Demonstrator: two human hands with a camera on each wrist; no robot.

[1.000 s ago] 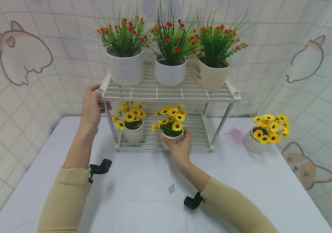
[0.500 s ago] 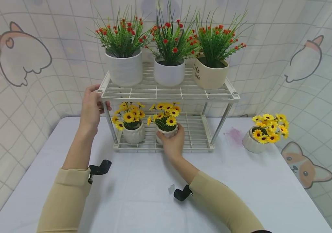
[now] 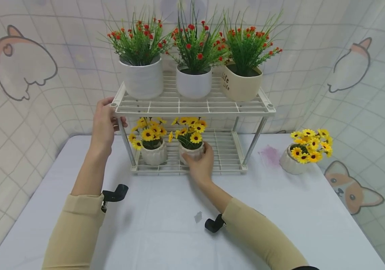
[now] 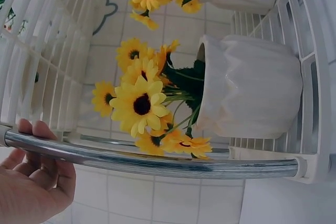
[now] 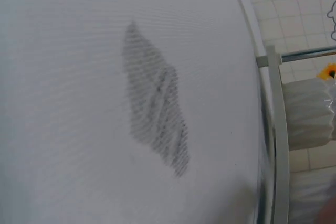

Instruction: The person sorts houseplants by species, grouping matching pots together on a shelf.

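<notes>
- My right hand, centre of the head view, has its fingers curled round a small white pot of yellow flowers, which stands on the lower shelf of the rack.
- That pot sits just beside a second yellow-flower pot to its left; I cannot tell whether the two touch.
- My left hand, left of centre, is wrapped round the rack's front-left post just under the top shelf; the left wrist view shows fingertips hooked over the chrome tube.
- The top shelf carries three pots of red flowers. A third yellow pot stands alone on the worktop, at right, well apart from the rack.
- I judge this to be the placing step: the pot looks seated on the wire, with my grip not yet released.
- Next I would loosen the right fingers and draw the hand straight back towards the lower edge of the frame, low enough to miss the blooms, with the left hand steadying the rack.
- The right wrist view shows only worktop and the rack's edge.
</notes>
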